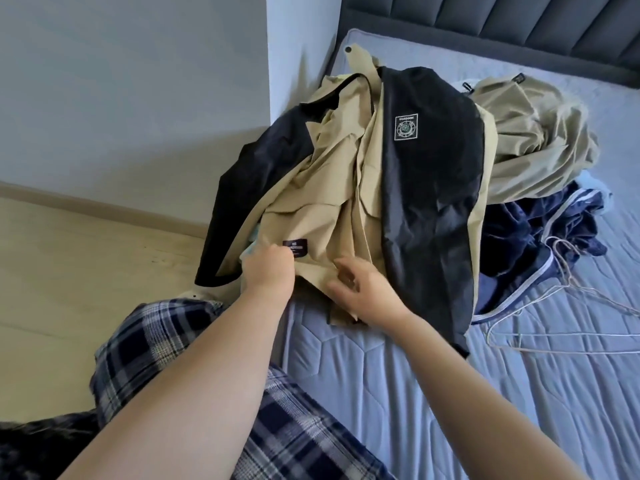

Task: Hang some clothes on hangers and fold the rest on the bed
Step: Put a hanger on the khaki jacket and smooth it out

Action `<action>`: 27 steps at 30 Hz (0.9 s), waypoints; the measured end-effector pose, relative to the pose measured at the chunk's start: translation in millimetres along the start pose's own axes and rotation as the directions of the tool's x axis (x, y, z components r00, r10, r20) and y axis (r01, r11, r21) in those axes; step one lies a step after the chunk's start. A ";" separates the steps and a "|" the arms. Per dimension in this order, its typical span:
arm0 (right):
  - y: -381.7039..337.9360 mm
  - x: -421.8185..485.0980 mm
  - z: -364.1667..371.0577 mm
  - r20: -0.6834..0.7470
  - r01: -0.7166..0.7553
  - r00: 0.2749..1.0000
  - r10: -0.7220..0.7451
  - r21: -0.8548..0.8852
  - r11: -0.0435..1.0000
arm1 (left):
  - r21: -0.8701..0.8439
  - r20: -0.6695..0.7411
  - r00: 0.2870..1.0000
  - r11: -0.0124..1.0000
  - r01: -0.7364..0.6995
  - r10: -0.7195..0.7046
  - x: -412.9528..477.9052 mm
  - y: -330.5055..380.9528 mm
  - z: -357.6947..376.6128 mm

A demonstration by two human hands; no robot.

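Observation:
A beige and black jacket (332,188) lies crumpled at the bed's left edge, with a white square patch on its black panel. My left hand (272,268) grips the beige hem just below a small dark label. My right hand (363,285) rests on the hem beside it, fingers loosely curled at the fabric edge. Behind lie a second beige garment (533,140) and a navy garment with pale stripes (540,233). Wire hangers (568,306) lie on the mattress to the right.
The blue quilted mattress (415,382) runs toward a dark padded headboard (519,29). A white wall corner (277,81) stands left of the pile, above light wood floor (86,271). My plaid-trousered leg (173,348) is at the bed's edge.

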State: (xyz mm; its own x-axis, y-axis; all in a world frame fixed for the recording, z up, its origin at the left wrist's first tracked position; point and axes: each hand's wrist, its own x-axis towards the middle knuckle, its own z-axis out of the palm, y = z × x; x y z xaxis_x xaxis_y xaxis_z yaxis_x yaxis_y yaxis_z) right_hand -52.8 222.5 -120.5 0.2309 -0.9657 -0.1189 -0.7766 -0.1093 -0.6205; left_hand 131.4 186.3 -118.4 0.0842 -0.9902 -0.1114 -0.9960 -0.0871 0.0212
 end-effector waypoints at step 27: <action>33.2 -3.0 -274.5 -0.829 0.361 0.154 0.537 0.554 0.751 | -0.532 0.105 0.921 0.804 -0.266 0.374 2.3 137.0 -28.2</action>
State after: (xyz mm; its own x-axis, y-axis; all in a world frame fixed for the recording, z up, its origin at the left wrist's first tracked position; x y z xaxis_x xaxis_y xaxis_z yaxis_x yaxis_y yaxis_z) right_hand -240.1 157.1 72.0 -0.8677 -0.4031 0.2910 -0.1751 -0.3000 -0.9377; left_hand -4.0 169.0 -87.8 -0.2985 -0.9335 -0.1985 -0.8065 0.1354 0.5755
